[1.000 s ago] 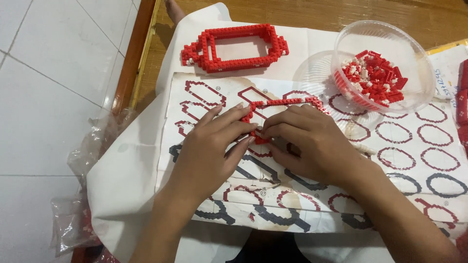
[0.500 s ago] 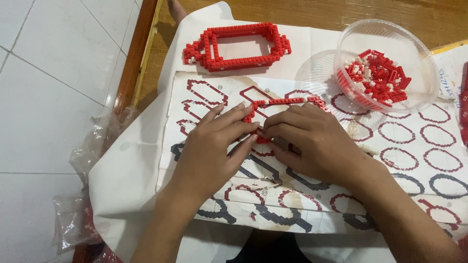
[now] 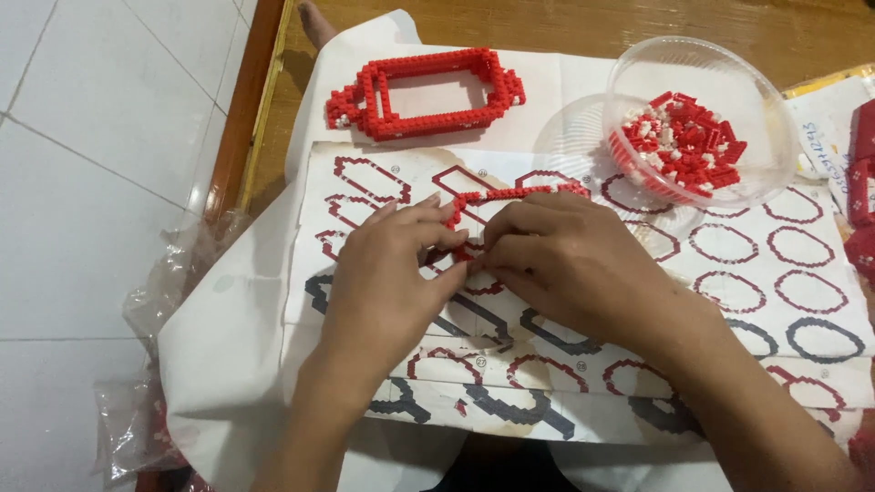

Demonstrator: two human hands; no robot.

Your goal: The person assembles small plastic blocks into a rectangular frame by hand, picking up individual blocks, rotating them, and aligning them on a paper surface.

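My left hand (image 3: 387, 273) and my right hand (image 3: 570, 264) meet fingertip to fingertip over a printed instruction sheet (image 3: 784, 310). Between them they pinch a thin strip of small red bricks (image 3: 510, 195), which runs from my fingers toward the right above my right hand. Part of that strip is hidden under my fingers. A finished red brick frame (image 3: 428, 91), a long rectangle with an open middle, lies farther back on white paper.
A clear plastic bowl (image 3: 697, 64) with several loose red and white bricks stands at the back right. More red brick pieces (image 3: 861, 173) lie at the right edge. Crumpled clear plastic bags (image 3: 146, 310) sit at the left, beside white floor tiles.
Both hands stay closed on the red strip with only slight finger shifts. The camera view has drifted a little.
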